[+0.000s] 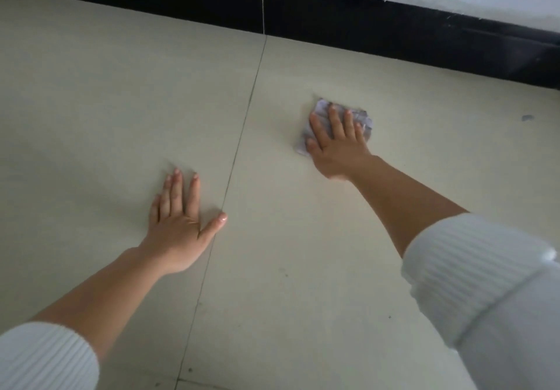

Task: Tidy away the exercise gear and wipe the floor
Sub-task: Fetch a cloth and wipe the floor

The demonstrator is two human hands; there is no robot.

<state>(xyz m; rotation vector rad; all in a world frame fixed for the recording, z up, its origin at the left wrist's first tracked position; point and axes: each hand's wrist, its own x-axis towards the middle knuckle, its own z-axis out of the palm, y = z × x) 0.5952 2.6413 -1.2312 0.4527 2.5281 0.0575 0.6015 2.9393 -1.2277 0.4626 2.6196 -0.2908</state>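
The right hand (pixel 336 144), in the centre right of the frame, is pressing flat on a crumpled cloth (pixel 321 109) with fingers spread, not gripping it. The left hand (pixel 178 226), lower centre left, is lying open and empty on the floor (pixel 91 101), arm stretched forward.

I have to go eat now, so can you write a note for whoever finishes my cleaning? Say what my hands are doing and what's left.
Left hand: empty, flat on the pale tiled floor, propping you up.
Right hand: pressing a crumpled pale lilac cloth flat onto the floor, fingers spread, near the black skirting board.
Done: cannot tell how much floor is wiped; no exercise gear is in view.
Left: a small bluish mark to the right and a few dark specks nearer you probably need wiping.
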